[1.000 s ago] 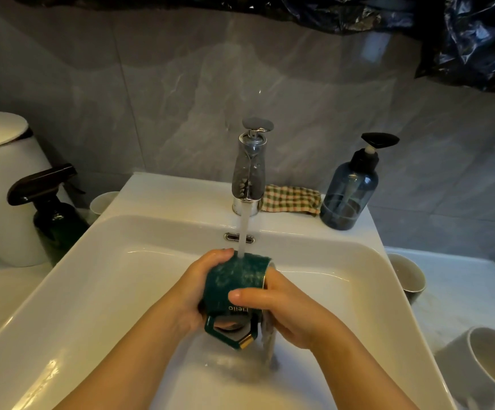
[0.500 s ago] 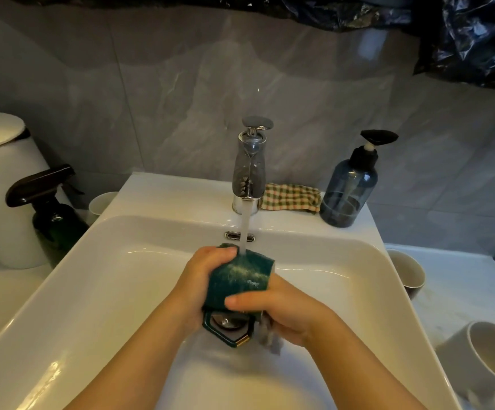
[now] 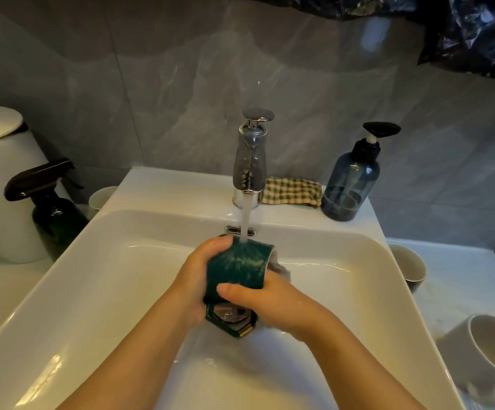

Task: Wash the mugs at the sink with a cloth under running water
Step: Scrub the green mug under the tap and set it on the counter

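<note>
Green mug (image 3: 237,267) gripped by L hand (image 3: 202,270), R hand (image 3: 264,303) (cloth (image 3: 280,266) too?), clear of sink (image 3: 92,276) walls.

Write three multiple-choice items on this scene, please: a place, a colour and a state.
1. The checked cloth lies: A in the basin; B between faucet and soap bottle; C on the floor.
2. The mug that the left hand and right hand grip is: A white; B dark green; C red.
3. The faucet is: A off; B out of view; C running.
Answers: 1 B, it lies on the sink ledge between them; 2 B, its wall is green; 3 C, a stream strikes the mug.
</note>
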`<action>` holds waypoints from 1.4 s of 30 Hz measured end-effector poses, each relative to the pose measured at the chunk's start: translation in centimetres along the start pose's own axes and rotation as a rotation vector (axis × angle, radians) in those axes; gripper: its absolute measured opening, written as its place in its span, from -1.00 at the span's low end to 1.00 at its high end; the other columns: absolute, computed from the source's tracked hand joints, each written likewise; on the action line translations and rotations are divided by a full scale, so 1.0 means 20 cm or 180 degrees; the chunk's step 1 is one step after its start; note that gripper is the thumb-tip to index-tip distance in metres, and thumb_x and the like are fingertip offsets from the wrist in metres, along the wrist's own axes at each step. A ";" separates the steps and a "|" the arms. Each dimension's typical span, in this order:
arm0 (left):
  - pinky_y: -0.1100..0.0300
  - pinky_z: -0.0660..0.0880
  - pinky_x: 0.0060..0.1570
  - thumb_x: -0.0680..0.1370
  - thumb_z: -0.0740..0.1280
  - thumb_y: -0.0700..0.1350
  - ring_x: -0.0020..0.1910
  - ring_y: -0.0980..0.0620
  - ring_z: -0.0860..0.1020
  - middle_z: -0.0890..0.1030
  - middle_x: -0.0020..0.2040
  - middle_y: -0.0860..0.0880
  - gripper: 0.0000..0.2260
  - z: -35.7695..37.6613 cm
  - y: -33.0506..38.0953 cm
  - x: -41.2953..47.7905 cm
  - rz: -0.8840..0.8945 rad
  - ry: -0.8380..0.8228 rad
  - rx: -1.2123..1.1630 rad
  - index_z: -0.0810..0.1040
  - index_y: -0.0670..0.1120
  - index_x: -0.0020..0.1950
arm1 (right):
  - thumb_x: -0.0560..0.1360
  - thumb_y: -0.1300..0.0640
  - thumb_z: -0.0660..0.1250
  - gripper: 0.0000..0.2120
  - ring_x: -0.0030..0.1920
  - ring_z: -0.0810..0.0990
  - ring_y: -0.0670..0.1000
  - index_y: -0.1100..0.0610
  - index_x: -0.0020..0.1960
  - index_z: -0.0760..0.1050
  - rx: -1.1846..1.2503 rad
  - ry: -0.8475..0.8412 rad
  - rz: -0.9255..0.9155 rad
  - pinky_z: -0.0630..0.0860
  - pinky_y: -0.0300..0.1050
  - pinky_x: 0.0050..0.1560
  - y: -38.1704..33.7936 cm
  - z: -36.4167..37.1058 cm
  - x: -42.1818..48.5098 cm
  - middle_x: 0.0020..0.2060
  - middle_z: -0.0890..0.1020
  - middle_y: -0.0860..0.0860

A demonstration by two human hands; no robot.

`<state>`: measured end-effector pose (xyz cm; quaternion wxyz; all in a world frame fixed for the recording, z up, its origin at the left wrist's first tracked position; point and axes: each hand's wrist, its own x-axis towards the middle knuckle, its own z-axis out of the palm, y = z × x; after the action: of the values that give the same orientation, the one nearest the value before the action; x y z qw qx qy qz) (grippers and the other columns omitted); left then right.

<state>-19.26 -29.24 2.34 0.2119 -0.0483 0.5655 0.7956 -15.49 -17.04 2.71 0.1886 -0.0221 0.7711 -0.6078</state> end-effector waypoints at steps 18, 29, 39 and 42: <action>0.07 0.53 -0.24 0.33 0.36 0.07 -0.11 -0.13 0.63 0.69 -0.15 -0.14 -0.67 0.00 0.02 -0.02 -0.0449 -0.0010 -0.0368 0.62 -0.09 -0.01 | 0.36 0.16 0.45 -0.54 0.05 0.56 -0.12 -0.01 0.23 0.47 -0.1098 0.0664 -0.0549 0.59 -0.20 0.02 -0.01 0.04 -0.04 0.02 0.57 -0.11; -0.21 0.52 0.00 0.47 0.27 0.12 0.00 -0.24 0.56 0.60 0.00 -0.20 -0.70 -0.01 0.02 0.00 -0.0620 0.0196 -0.0575 0.56 -0.06 0.03 | 0.46 -0.14 0.31 -0.51 0.35 0.11 -0.33 -0.18 0.37 0.34 -0.3017 0.0432 -0.1315 -0.47 -0.19 0.40 0.05 -0.03 -0.02 0.31 0.46 -0.20; -0.04 0.56 -0.20 0.47 0.26 0.12 -0.19 -0.13 0.62 0.66 -0.21 -0.14 -0.70 0.01 0.01 0.01 -0.0196 0.0227 -0.0832 0.62 -0.08 -0.09 | 0.40 -0.26 0.24 -0.65 -0.02 0.59 -0.12 -0.04 -0.12 0.65 -0.2966 0.1858 -0.1671 0.26 -0.09 0.25 0.07 0.01 0.01 -0.18 0.68 -0.17; 0.01 0.53 -0.22 0.45 0.28 0.12 -0.15 -0.14 0.61 0.65 -0.16 -0.16 -0.71 -0.02 -0.01 0.02 -0.0375 0.0178 -0.0700 0.63 -0.08 -0.10 | 0.41 -0.23 0.23 -0.61 -0.06 0.60 -0.06 0.02 -0.05 0.65 -0.3127 0.0849 -0.1601 0.36 -0.15 0.16 0.09 -0.02 0.02 -0.17 0.69 -0.08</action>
<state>-19.60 -29.48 1.91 0.2357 -0.1265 0.4767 0.8374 -15.58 -16.22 0.94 -0.0934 -0.2132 0.9514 -0.2014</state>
